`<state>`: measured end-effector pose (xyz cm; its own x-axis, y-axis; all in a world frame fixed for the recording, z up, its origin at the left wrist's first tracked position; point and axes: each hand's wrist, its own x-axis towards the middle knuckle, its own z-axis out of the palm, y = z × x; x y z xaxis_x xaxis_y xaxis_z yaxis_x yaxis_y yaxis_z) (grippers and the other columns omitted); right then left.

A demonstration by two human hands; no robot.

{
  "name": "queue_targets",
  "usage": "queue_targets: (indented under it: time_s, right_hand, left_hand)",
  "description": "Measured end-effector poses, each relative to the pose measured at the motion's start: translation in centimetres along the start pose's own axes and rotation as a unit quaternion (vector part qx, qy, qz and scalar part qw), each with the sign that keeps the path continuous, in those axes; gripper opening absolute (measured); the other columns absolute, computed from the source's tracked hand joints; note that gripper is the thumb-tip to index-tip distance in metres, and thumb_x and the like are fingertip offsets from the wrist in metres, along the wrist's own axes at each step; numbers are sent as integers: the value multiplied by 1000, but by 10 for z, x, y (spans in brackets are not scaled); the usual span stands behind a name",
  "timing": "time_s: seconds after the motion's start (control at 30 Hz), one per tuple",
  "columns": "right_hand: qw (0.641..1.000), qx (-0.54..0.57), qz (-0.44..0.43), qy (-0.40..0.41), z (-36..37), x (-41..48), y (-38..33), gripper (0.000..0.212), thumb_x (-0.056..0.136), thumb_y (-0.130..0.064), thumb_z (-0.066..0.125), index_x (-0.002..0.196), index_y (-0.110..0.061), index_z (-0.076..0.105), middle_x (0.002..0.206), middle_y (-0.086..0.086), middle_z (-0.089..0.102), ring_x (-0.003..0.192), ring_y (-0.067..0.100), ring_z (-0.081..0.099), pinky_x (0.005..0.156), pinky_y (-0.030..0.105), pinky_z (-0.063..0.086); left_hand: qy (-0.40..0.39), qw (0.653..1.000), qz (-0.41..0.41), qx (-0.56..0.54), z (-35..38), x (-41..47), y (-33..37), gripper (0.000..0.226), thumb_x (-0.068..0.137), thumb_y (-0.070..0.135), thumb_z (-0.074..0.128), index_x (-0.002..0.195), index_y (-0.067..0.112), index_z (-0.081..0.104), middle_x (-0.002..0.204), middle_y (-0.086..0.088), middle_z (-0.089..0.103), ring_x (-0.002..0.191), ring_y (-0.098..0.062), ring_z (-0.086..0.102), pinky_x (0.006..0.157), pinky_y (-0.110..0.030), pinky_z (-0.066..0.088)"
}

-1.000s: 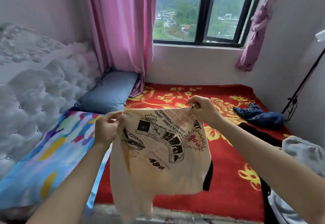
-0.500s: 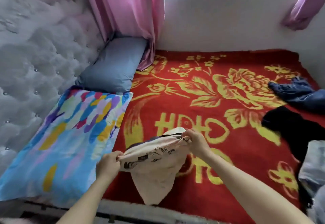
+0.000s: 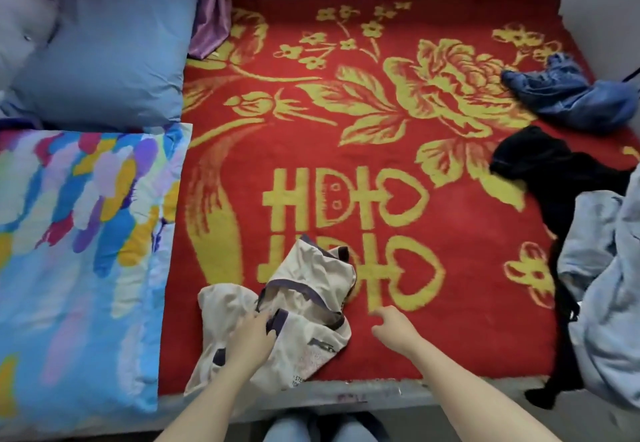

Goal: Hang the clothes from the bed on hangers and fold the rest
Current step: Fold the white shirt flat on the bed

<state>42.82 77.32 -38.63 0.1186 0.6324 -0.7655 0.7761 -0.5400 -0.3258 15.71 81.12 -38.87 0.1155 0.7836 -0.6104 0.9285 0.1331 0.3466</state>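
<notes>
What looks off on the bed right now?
The cream T-shirt lies bunched at the bed's near edge, one corner past the blanket, not spread flat. The left hand rests on it; the right hand is beside it, holding nothing. A black garment and denim piece lie crumpled at right.

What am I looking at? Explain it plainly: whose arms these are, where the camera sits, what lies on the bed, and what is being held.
There is no machine here: a person works with bare hands. The single picture comes from a wide-angle camera worn on the head, looking down at the bed. The left hand lies on a crumpled cream T-shirt near the bed's front edge; whether it pinches the cloth cannot be told. The right hand is beside the shirt, over the red blanket, loosely curled, holding nothing. At the right lie a blue denim garment, a black garment and a pale blue garment. At the left are a blue pillow and a colourful pillow.
</notes>
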Motion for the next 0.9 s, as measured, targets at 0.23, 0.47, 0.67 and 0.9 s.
queue_targets:
  time_s: [0.23, 0.47, 0.67, 0.9]
  right_hand:
    - [999, 6, -32, -14, 30, 25, -12, 46, 90, -13, 44, 135, -19, 47, 142, 0, 44, 131, 21, 38, 103, 33, 36]
    - [967, -182, -157, -79, 60, 61, -37, 39, 94, -15, 42, 132, -18, 46, 142, -2, 41, 128, 26, 36, 96, 43, 35]
    - [890, -434, -138, -14, 49, 76, -47, 33, 94, -12, 43, 126, -11, 47, 134, 13, 41, 118, 30, 42, 86, 37, 34]
    - [845, -527, -79, -45, 5, 70, -32, 34, 93, -14, 43, 126, -16, 51, 128, 8, 49, 119, 29, 42, 93, 38, 36]
  left_hand:
    - [-55, 996, -17, 67, 46, 34, 9, 44, 90, 27, 47, 133, 21, 39, 142, -1, 37, 123, -27, 42, 99, -38, 37]
    - [-132, 987, -47, -80, 76, 43, -6, 43, 86, 19, 51, 129, 19, 46, 102, 0, 62, 100, -22, 58, 84, -29, 44]
    - [-197, 973, 33, -117, 67, 6, -36, 29, 77, 3, 53, 74, 30, 61, 71, 12, 51, 71, -8, 48, 66, -23, 37]
    - [-171, 984, -2, -52, 33, -23, -76, 40, 78, 6, 49, 65, 43, 42, 74, 13, 50, 80, -8, 51, 66, -20, 36]
